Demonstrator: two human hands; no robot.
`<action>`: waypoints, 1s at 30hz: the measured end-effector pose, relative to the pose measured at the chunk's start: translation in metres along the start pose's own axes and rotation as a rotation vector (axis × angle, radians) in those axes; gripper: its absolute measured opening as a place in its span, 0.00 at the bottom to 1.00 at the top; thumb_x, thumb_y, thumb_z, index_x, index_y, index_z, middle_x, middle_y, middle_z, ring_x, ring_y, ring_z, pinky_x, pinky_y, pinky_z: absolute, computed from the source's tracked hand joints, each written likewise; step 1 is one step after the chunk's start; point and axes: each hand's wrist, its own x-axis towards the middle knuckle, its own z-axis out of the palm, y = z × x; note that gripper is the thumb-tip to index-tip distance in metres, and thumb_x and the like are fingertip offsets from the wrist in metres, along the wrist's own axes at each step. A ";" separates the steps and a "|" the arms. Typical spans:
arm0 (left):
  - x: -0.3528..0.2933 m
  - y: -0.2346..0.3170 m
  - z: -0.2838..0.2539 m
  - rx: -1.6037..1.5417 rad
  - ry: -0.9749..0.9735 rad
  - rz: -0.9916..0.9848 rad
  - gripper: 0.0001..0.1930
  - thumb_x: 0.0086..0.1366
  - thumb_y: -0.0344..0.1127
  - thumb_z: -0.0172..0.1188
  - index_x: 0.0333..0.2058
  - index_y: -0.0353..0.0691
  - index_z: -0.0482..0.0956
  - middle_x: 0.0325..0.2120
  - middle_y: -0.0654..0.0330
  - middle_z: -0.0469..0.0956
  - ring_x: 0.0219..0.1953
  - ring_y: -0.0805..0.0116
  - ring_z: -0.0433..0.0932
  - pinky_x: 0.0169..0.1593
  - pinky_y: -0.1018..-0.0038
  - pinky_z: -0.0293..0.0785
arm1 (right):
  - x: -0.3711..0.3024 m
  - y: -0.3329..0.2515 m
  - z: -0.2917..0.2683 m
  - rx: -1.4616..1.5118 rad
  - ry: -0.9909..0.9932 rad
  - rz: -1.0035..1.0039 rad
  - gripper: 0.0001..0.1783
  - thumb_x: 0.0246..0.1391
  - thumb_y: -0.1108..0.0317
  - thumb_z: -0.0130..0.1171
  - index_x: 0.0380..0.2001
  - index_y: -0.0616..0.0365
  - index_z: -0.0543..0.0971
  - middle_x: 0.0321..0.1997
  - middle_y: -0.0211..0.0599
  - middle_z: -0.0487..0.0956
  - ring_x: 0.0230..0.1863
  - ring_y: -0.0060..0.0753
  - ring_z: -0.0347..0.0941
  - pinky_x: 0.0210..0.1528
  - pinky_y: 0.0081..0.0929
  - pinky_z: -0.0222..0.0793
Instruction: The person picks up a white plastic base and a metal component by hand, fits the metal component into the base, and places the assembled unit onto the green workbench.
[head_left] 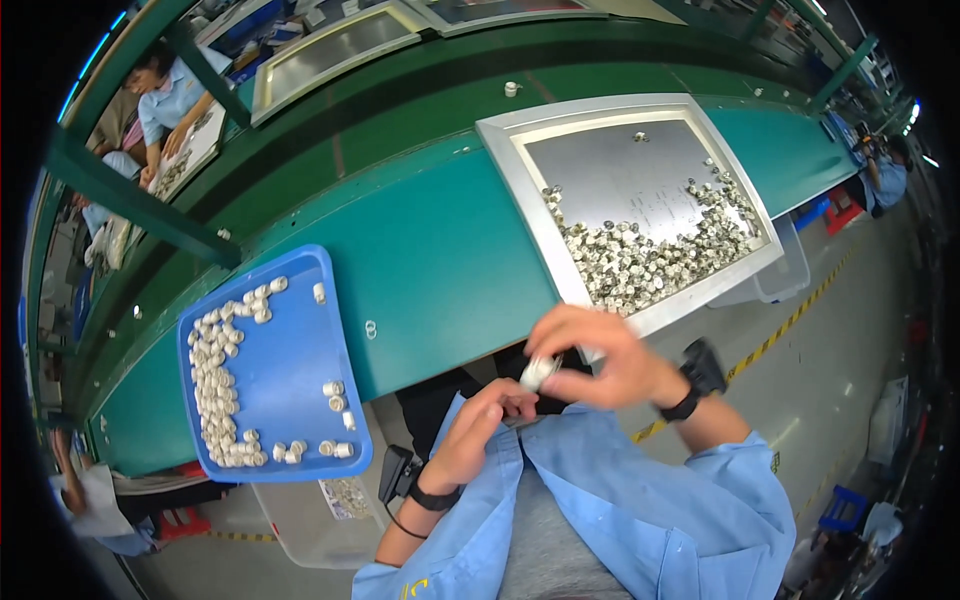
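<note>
My right hand (600, 362) pinches a small white cylindrical part (540, 373) between thumb and fingers, just above my lap at the table's edge. The part is a little blurred. My left hand (478, 432) is close below it, fingers curled together and almost touching the part's lower end; what they hold, if anything, is hidden. To the left lies a blue tray (290, 370) with many white cylindrical parts, mostly along its left side. Beyond my right hand, a metal-framed tray (560, 240) holds a heap of small off-white and dark metal pieces (640, 265).
Both trays rest on a green work surface (440, 270). A small white ring-like piece (371, 329) lies between them. Clear plastic bins (300, 520) stand below the table edge. Green posts (150, 200) rise at the left. Other people (175, 105) sit farther off along the line.
</note>
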 end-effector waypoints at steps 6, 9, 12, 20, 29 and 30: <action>0.044 0.031 -0.030 0.189 0.050 0.105 0.18 0.74 0.40 0.44 0.48 0.31 0.75 0.39 0.55 0.77 0.44 0.66 0.76 0.53 0.71 0.69 | 0.128 0.098 -0.224 -0.661 0.308 0.103 0.14 0.57 0.67 0.66 0.43 0.64 0.80 0.34 0.37 0.81 0.37 0.28 0.77 0.43 0.26 0.71; 0.035 0.062 -0.051 0.212 0.211 0.058 0.16 0.75 0.38 0.47 0.49 0.32 0.75 0.40 0.57 0.77 0.43 0.69 0.76 0.51 0.73 0.70 | 0.172 0.181 -0.330 -0.661 0.362 0.381 0.15 0.62 0.62 0.61 0.45 0.63 0.80 0.37 0.33 0.83 0.37 0.24 0.75 0.43 0.26 0.72; 0.017 0.088 -0.057 0.092 0.311 -0.135 0.16 0.75 0.42 0.49 0.47 0.33 0.76 0.40 0.57 0.77 0.44 0.68 0.76 0.52 0.70 0.70 | 0.140 0.272 -0.421 -0.699 0.491 0.472 0.16 0.61 0.59 0.61 0.42 0.62 0.81 0.33 0.34 0.81 0.33 0.26 0.72 0.38 0.28 0.70; 0.033 0.088 -0.057 0.087 0.526 -0.053 0.12 0.76 0.37 0.50 0.47 0.35 0.75 0.40 0.61 0.76 0.44 0.71 0.75 0.51 0.72 0.71 | 0.143 0.445 -0.544 -0.994 0.397 0.611 0.18 0.61 0.59 0.63 0.45 0.64 0.81 0.45 0.49 0.84 0.48 0.43 0.80 0.53 0.35 0.72; -0.034 0.143 -0.104 0.809 0.949 0.085 0.08 0.71 0.34 0.57 0.43 0.35 0.77 0.36 0.60 0.78 0.41 0.69 0.76 0.46 0.73 0.71 | 0.056 0.339 -0.427 -0.939 0.368 0.340 0.24 0.66 0.59 0.58 0.59 0.62 0.73 0.62 0.44 0.75 0.60 0.42 0.72 0.62 0.35 0.64; -0.055 0.144 -0.118 0.880 1.097 0.055 0.09 0.70 0.34 0.58 0.42 0.35 0.77 0.36 0.60 0.78 0.41 0.69 0.76 0.45 0.73 0.71 | 0.049 0.291 -0.375 -0.871 0.252 0.410 0.23 0.66 0.60 0.58 0.59 0.62 0.73 0.60 0.42 0.76 0.60 0.42 0.71 0.63 0.36 0.63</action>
